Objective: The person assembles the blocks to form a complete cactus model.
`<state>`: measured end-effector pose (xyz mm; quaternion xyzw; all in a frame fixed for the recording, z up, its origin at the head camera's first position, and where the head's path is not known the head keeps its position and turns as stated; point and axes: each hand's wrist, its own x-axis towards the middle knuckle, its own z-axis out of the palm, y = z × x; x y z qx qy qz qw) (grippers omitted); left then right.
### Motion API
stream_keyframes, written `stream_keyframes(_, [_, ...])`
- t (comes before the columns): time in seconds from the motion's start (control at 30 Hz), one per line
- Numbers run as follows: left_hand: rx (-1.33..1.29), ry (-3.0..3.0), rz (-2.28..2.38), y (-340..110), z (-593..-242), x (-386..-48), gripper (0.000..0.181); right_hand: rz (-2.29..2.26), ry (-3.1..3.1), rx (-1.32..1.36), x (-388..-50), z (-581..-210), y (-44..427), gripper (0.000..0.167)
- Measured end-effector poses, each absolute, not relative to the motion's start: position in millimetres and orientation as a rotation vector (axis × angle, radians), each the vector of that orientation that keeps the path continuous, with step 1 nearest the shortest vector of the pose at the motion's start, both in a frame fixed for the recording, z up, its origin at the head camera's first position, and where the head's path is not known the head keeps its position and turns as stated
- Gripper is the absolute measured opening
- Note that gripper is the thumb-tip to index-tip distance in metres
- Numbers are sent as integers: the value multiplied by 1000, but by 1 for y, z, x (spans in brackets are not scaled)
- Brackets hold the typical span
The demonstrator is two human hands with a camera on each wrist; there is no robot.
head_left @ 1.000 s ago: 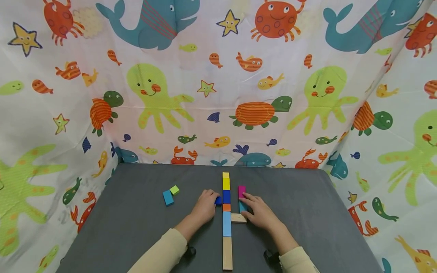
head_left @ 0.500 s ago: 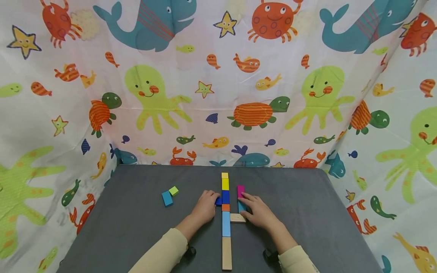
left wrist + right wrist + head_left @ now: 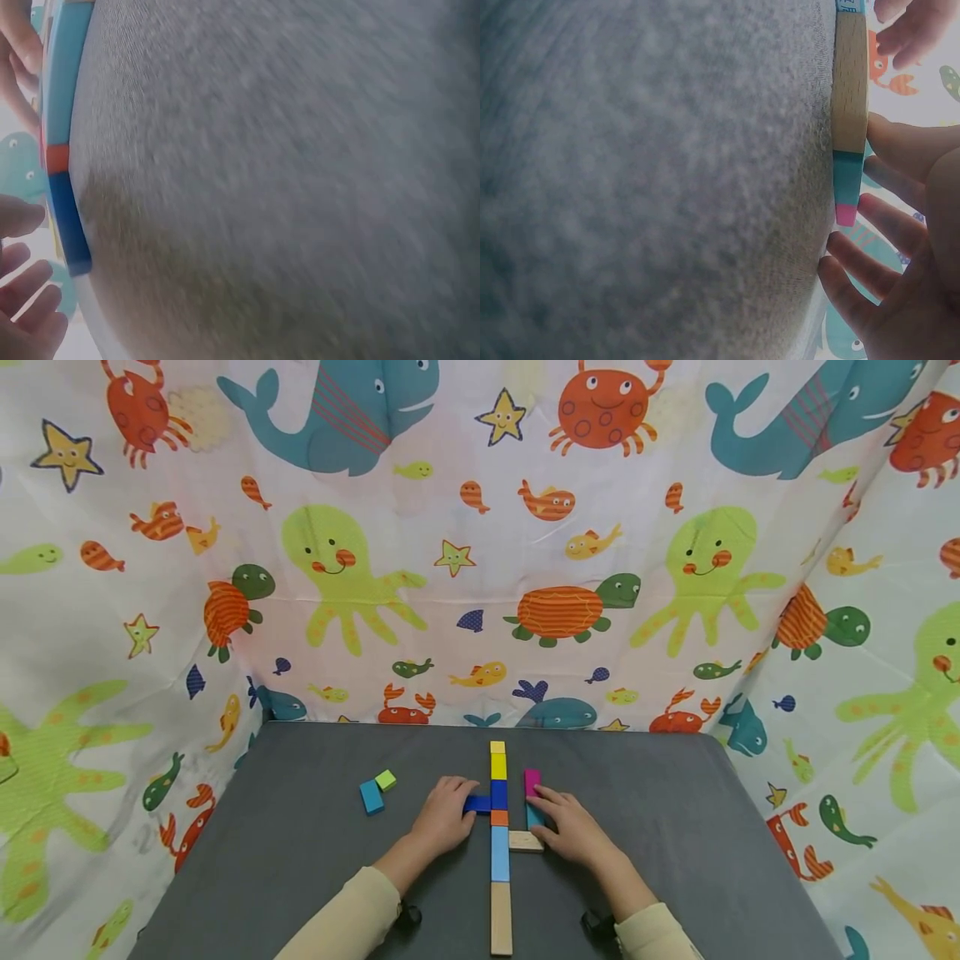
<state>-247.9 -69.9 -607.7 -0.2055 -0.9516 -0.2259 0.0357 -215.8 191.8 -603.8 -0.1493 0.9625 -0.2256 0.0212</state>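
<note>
A column of wooden blocks runs down the middle in the head view: a small yellow block (image 3: 497,747), a longer yellow block, a dark blue block (image 3: 498,794), an orange cube (image 3: 499,818), a light blue block (image 3: 500,853) and a plain wood block (image 3: 501,918). Another dark blue block (image 3: 479,804) lies crosswise against the column's left side. My left hand (image 3: 442,817) is at its outer end, fingers spread loosely. On the right, my right hand (image 3: 567,827) touches a branch of plain wood (image 3: 526,842), teal (image 3: 534,817) and magenta blocks (image 3: 532,779) with extended fingers.
A blue block (image 3: 371,797) and a lime green cube (image 3: 386,780) lie at the left of the grey table (image 3: 675,835). A printed curtain (image 3: 465,635) with sea animals hangs behind and along both sides.
My left hand has shifted a little left, off the crosswise dark blue block, so more of that block shows. My right hand stays in place at the branch.
</note>
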Motion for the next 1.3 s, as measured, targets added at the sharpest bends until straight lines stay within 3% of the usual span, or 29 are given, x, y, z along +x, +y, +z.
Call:
stream_keyframes(0.5, [-550,-2829,-704,-119,-609,-244,48,-722,2980,-478,-215,-604,193,57])
stream_keyframes(0.8, [-331,-2788,-635,-150,-612,-245,44,-715,2984,-481,-215,-605,194,57])
stream_keyframes(1.3, [-29,-2966,-709,-196,-606,-247,74,-691,2975,-467,-217,-603,192,58])
